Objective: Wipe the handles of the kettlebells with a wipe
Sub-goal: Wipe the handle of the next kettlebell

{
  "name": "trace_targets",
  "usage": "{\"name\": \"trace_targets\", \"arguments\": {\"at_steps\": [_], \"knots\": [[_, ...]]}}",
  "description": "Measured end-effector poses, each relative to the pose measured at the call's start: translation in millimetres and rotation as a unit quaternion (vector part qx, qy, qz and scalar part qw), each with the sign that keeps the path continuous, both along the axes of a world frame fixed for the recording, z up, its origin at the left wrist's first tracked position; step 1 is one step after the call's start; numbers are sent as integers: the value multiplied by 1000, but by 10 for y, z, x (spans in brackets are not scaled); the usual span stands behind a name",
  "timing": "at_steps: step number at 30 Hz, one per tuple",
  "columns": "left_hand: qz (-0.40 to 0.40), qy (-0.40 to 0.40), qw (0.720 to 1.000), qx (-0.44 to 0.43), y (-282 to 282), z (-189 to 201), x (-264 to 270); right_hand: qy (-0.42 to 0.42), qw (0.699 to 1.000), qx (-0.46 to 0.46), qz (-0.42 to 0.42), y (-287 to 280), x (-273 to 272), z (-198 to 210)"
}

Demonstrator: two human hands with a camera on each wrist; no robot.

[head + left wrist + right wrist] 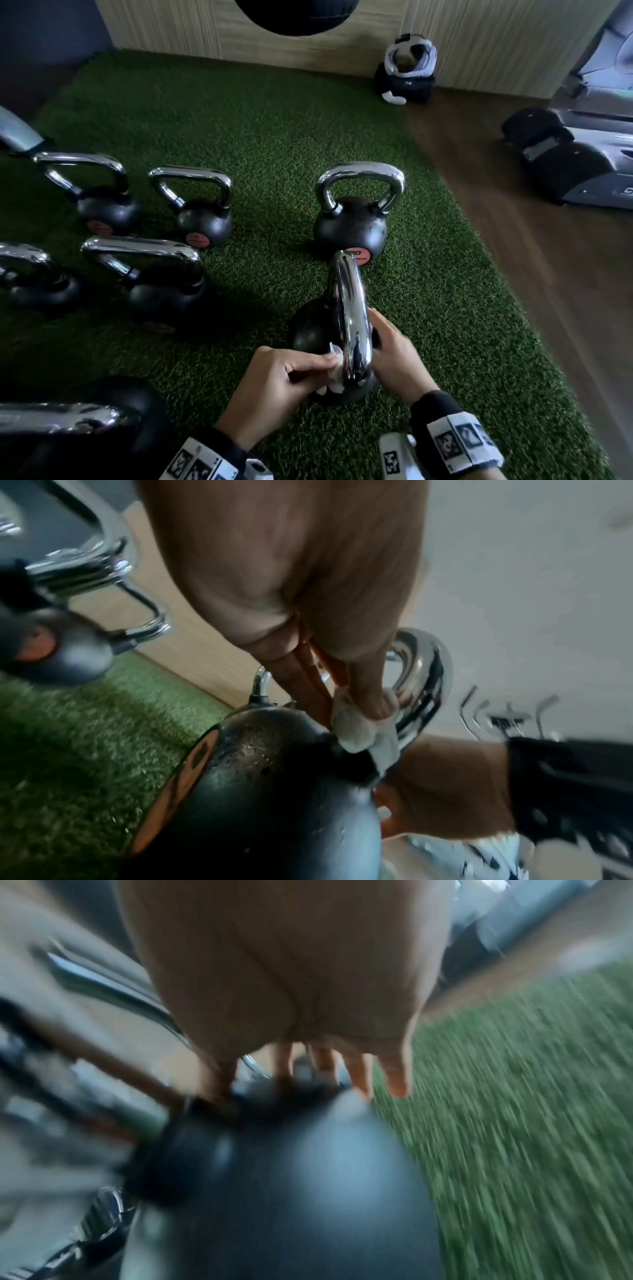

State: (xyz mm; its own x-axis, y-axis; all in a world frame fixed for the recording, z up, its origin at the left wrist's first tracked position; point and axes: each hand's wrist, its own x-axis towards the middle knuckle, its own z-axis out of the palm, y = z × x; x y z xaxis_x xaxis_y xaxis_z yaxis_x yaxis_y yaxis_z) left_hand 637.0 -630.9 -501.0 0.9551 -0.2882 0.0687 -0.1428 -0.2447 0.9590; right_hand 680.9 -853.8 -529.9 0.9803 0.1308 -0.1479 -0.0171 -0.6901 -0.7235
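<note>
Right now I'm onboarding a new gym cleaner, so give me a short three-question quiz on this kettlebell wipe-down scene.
1. True or false: the left hand holds the white wipe against the chrome handle of the nearest kettlebell.
2. Multiple choice: the right hand is A) lifting another kettlebell, B) resting against the same kettlebell beside the handle, C) flat on the turf.
3. Fill in: the kettlebells stand on green ____.

Key
1. True; the left wrist view shows fingers pressing the wipe at the handle's lower end.
2. B; fingers look fairly straight, though that wrist view is blurred.
3. Turf.
</note>
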Motion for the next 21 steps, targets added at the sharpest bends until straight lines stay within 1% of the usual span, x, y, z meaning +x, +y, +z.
{"name": "trace_targets", "arguments": {"at_steps": [1, 2, 3, 4, 5, 7, 9, 11, 13, 15, 17, 19, 21], "knots": [[22, 17, 1000, -6, 15, 2, 40, -18, 1000, -7, -16, -51, 9, 133], [55, 31, 998, -16, 26, 28, 71, -66, 997, -26, -26, -107, 0, 255], [85, 48, 995, -33, 28, 85, 104, -115, 991, -28, -56, -140, -13, 399], [111, 54, 990, -67, 27, 144, 141, -160, 983, -6, -95, -137, -35, 535], [130, 52, 985, -100, 21, 211, 179, -190, 975, 24, -117, -106, -59, 692], [156, 50, 971, -172, -9, 342, 260, -219, 966, 91, -105, -17, -98, 966], [160, 66, 956, -236, -39, 443, 327, -206, 968, 136, -51, 99, -128, 1195], [143, 83, 950, -264, -92, 569, 371, -189, 969, 160, -6, 193, -134, 1295], [126, 83, 953, -264, -143, 676, 392, -167, 968, 187, -8, 237, -110, 1302], [137, 100, 951, -258, -186, 751, 399, -160, 965, 205, -12, 241, -96, 1292], [151, 104, 948, -258, -224, 769, 388, -171, 963, 209, -10, 244, -109, 1270], [165, 101, 941, -278, -267, 807, 350, -184, 958, 217, -16, 265, -130, 1241], [162, 106, 926, -323, -291, 839, 307, -183, 953, 240, -32, 265, -127, 1198]]}}
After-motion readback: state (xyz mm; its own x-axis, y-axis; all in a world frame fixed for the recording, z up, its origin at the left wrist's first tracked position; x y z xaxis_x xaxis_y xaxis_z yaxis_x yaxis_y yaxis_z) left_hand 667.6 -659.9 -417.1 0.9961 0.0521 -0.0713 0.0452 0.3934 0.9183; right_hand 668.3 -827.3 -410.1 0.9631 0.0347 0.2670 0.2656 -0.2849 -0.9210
